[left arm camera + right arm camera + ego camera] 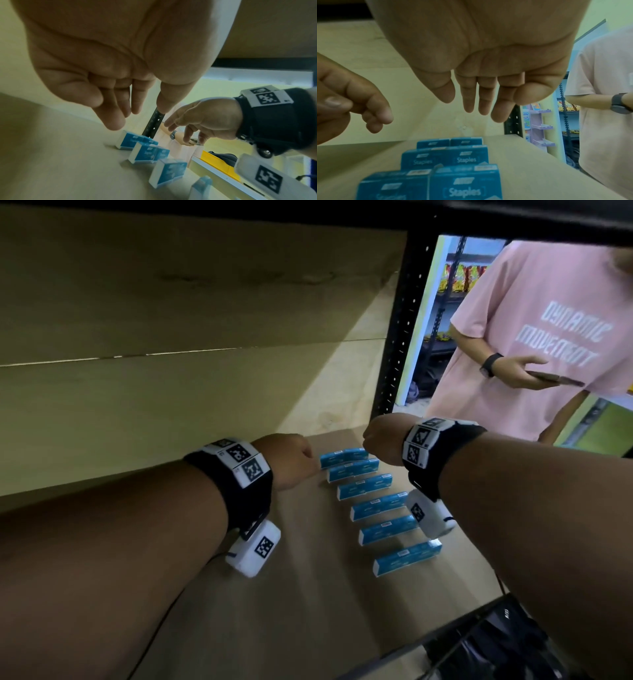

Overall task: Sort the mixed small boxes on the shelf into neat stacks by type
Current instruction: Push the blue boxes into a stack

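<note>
At the far end of the shelf, left hand and right hand relaxed, empty, flanking the farthest of six rows of staple boxes; next, probably gathering rows into stacks.

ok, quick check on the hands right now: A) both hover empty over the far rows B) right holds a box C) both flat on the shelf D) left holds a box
A: the left hand and right hand both hang with loose fingers above the blue staple boxes, holding nothing and off the shelf.
</note>
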